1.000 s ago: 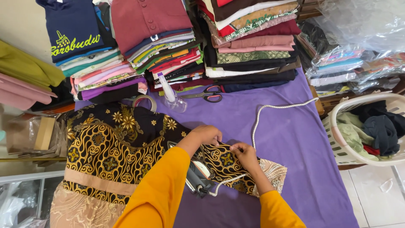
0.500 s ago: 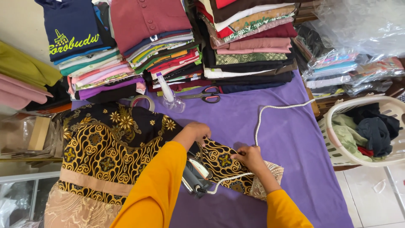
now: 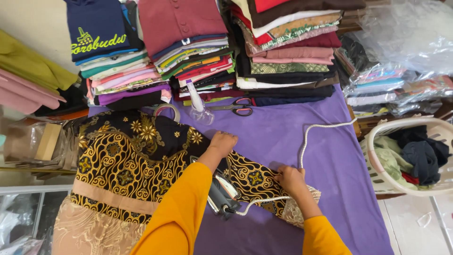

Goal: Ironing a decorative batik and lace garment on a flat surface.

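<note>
While the black-and-gold batik garment (image 3: pixel 137 165) lies spread over the purple cloth (image 3: pixel 292 141) that covers the table, I have both hands on its right sleeve. My left hand (image 3: pixel 222 144) is curled into a loose fist and presses down on the far edge of the sleeve; I cannot tell whether any fabric is pinched inside it. My right hand (image 3: pixel 290 179) is closed on the sleeve's cuff end, pinching the cloth just beside its pale lace trim (image 3: pixel 302 208). The garment reads as light, soft and limp, so I judge it will sag and wrinkle if lifted by one point; the best hold is at seams and edges, the cuff and the shoulder, kept taut between two hands. The lace at the cuff and the hem looks delicate and could snag.

An iron (image 3: pixel 222 193) rests on the sleeve between my forearms, partly hidden by my left arm, its white cord (image 3: pixel 306 137) running far and right across the cloth. Farther off, scissors (image 3: pixel 236 107) and a small spray bottle (image 3: pixel 196 101) lie near the foot of stacks of folded clothes (image 3: pixel 198 52). At the right, a white laundry basket (image 3: pixel 377 174) holds dark and green pieces.
</note>
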